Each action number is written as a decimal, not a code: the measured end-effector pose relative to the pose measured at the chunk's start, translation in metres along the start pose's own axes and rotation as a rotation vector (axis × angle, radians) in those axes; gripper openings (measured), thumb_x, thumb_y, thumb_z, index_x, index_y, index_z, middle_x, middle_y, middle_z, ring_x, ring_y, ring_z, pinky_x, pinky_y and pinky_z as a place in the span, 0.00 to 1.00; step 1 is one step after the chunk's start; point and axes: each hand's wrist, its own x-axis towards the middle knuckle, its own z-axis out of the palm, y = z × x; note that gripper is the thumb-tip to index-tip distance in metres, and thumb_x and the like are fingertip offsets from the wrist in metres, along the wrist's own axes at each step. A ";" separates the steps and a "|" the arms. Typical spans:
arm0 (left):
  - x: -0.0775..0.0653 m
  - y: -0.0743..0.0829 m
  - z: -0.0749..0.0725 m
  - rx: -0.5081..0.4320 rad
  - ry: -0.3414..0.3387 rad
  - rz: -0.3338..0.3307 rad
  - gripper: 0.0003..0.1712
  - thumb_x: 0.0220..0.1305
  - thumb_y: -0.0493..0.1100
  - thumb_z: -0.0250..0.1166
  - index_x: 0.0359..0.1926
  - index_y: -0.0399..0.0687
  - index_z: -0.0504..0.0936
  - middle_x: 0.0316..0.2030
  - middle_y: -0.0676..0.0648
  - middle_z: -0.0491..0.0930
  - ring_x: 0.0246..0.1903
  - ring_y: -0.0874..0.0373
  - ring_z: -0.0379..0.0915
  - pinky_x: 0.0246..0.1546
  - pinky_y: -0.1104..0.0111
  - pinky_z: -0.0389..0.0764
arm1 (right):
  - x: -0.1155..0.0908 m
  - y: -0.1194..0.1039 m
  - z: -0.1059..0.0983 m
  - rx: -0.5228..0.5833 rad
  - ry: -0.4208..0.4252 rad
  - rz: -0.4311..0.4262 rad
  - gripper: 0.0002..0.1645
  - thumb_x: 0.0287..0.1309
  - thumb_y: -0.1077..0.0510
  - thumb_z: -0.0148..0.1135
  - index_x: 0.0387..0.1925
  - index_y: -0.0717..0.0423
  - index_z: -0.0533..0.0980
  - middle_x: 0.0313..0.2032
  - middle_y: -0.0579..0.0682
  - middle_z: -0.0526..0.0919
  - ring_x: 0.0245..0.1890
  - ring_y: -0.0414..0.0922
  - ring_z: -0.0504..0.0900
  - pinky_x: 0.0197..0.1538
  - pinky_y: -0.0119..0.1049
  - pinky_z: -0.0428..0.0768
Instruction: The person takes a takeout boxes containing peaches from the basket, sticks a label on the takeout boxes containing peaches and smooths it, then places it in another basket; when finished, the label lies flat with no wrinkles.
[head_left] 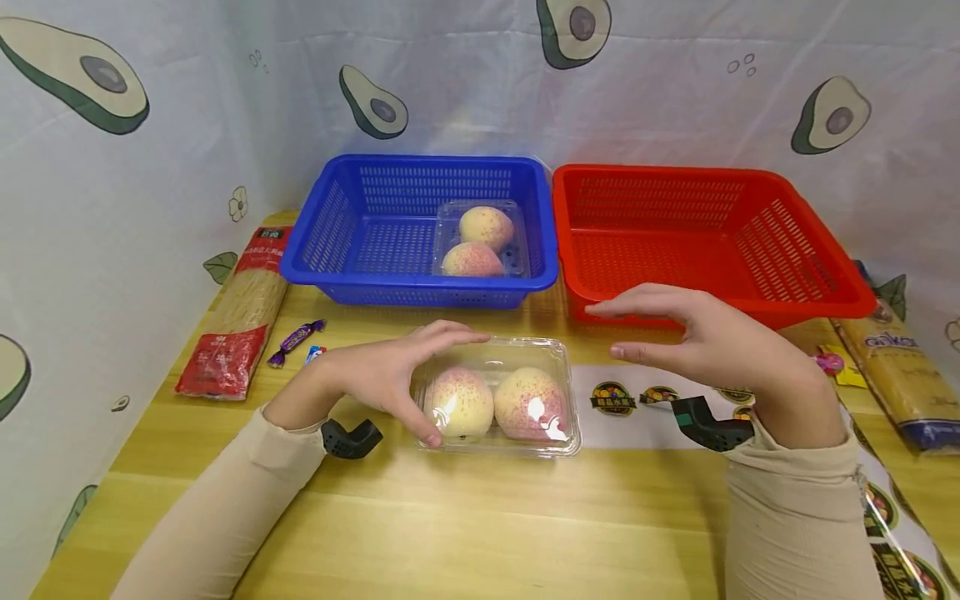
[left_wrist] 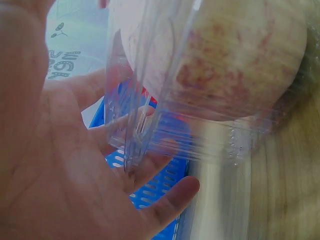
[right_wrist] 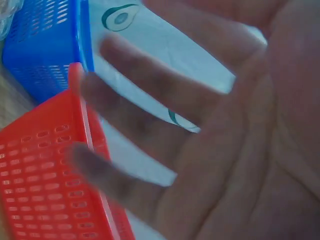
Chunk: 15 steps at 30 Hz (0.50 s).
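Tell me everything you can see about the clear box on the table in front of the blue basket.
The clear plastic box looks thin and shiny, rectangular with rounded corners and a rim. It looks closed, with two pale yellow, pink-speckled peaches side by side inside. It appears flat on the table, before the blue basket. The left hand spans its left end; contact is unclear.
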 end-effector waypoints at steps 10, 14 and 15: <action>-0.001 -0.004 0.000 -0.029 0.014 -0.005 0.67 0.45 0.53 0.84 0.79 0.54 0.52 0.75 0.54 0.50 0.73 0.55 0.46 0.69 0.48 0.56 | 0.007 0.041 0.017 0.293 -0.378 0.131 0.19 0.64 0.56 0.69 0.55 0.56 0.82 0.47 0.50 0.86 0.49 0.50 0.82 0.45 0.39 0.84; 0.001 -0.004 0.000 -0.039 0.018 0.016 0.66 0.45 0.52 0.84 0.79 0.52 0.52 0.75 0.52 0.50 0.73 0.53 0.45 0.69 0.46 0.56 | 0.010 0.058 0.025 0.271 -0.393 0.167 0.18 0.61 0.58 0.71 0.52 0.59 0.83 0.46 0.49 0.86 0.46 0.48 0.83 0.48 0.35 0.83; 0.001 -0.004 0.000 -0.037 0.020 0.020 0.66 0.46 0.52 0.84 0.79 0.52 0.52 0.75 0.52 0.49 0.73 0.54 0.45 0.69 0.46 0.56 | 0.011 0.061 0.027 0.263 -0.393 0.180 0.18 0.60 0.59 0.71 0.52 0.60 0.83 0.45 0.49 0.86 0.45 0.48 0.83 0.48 0.35 0.82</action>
